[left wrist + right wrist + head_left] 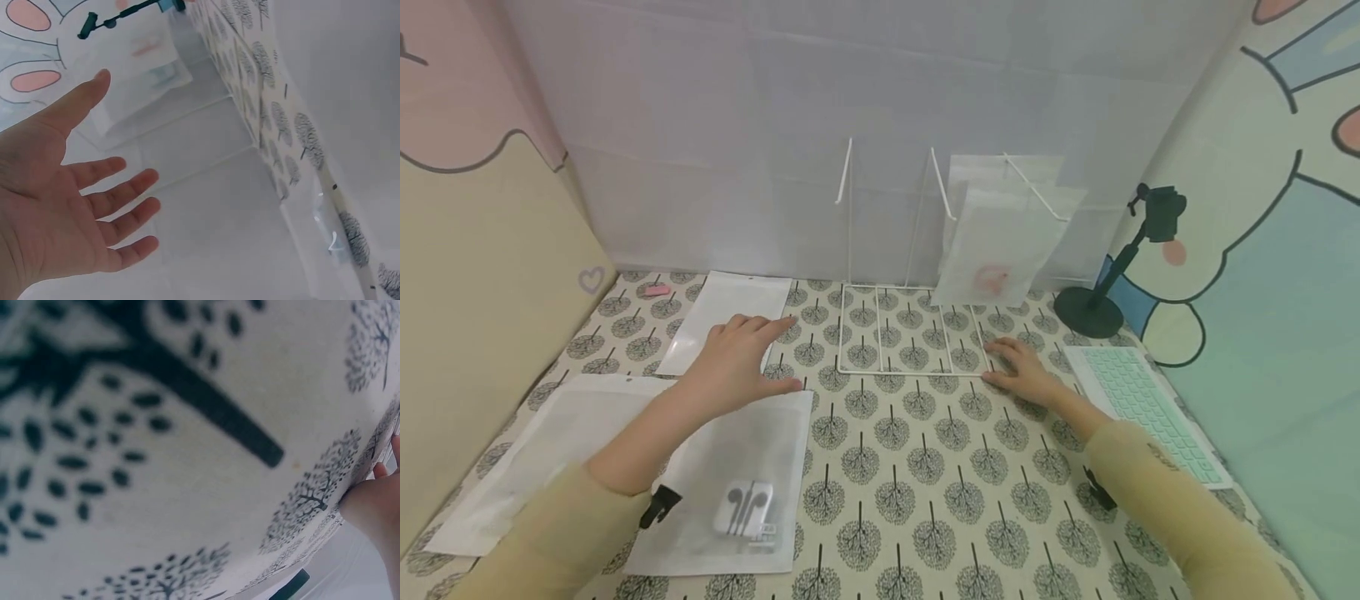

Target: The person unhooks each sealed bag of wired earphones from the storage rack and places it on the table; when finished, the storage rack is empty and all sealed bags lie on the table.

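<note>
My left hand (pixel 726 367) hovers with fingers and thumb spread apart, holding nothing. Below and around it lie white pouches: one at the back (pixel 748 296), one at the left (pixel 572 425), and a front one (pixel 692 525) with earphones (pixel 745 508) showing through. A white wire rack (pixel 917 374) with upright hooks stands at the middle back. White pouches (pixel 1007 225) hang from its right hook, a pinkish item showing in the front one. At the rack's right front corner, my right hand (pixel 1026 375) touches the base with loosely extended fingers and thumb.
A mint-green keyboard (pixel 1138 400) lies at the right, beside my forearm. Behind it stands a black stand (pixel 1090 312) with a clamp head. A small pink piece (pixel 657 291) lies at the back left. Printed walls border the tree-patterned cloth (pixel 887 500).
</note>
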Available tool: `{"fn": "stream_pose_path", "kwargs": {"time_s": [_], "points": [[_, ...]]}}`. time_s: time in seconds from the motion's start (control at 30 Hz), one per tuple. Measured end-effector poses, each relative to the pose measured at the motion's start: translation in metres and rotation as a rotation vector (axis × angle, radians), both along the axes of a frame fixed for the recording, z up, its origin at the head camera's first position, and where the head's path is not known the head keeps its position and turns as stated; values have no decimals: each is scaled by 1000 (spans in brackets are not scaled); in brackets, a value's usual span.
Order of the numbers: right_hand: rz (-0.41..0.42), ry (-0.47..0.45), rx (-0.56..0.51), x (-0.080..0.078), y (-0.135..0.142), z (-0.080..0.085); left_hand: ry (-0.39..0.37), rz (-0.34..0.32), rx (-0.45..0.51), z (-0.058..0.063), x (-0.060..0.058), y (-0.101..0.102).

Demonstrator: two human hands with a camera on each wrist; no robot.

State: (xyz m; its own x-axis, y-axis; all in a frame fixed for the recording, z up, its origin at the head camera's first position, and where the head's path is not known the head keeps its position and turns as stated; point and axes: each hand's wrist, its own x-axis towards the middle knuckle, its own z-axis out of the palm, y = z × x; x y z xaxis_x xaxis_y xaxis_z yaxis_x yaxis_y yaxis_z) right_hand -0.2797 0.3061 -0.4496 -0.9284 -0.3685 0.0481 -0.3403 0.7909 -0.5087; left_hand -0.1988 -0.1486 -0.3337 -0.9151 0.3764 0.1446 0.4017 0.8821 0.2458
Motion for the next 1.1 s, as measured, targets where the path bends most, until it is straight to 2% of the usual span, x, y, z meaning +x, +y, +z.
{"fn": "stream_pose_path", "kwargs": {"time_s": [0.17, 0.3, 0.5, 0.7, 0.87, 1.1], "points": [[6, 11, 1, 0, 1, -1, -43, -42, 87, -26, -46, 13], [7, 21, 7, -1, 2, -2, -74, -89, 107, -48, -78, 21], [10, 20, 5, -2, 3, -2, -138, -160, 66, -72, -111, 27], [6, 20, 7, -2, 2, -3, -243, -191, 11, -91, -131, 25], [13, 33, 17, -3, 0, -5, -318, -190, -17, -99, -139, 22], [0, 43, 26, -3, 2, -6, -313, -206, -93, -102, -148, 28]]}}
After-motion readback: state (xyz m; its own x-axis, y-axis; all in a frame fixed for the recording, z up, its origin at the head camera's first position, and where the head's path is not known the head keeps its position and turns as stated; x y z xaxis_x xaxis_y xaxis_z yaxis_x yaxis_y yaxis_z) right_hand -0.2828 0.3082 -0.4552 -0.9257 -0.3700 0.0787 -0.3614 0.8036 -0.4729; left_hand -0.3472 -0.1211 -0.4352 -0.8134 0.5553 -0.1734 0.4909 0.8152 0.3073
